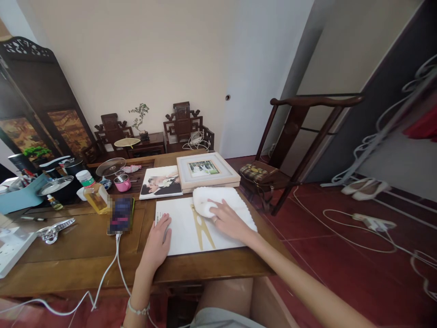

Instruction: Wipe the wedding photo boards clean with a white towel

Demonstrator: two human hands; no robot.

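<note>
A flat white board or album cover (180, 243) with a gold clothespin-shaped print (201, 230) lies at the table's front right. My left hand (160, 239) rests on its left edge, fingers stretched out and pressed flat. Over the upper right part of the board is a white fluffy cloth (235, 200) with a scalloped edge. My right hand (225, 221) grips a bunched part of this cloth and presses it onto the board beside the top of the print. The fingertips are partly sunk in the cloth.
Behind the board are a framed photo (208, 172) and a photo panel (160, 183). To the left stand a phone (121, 216) on a cable, an oil bottle (94, 193), a pink cup (122, 183), scissors (56, 230) and a power strip (13, 250). A chair (290, 136) stands right.
</note>
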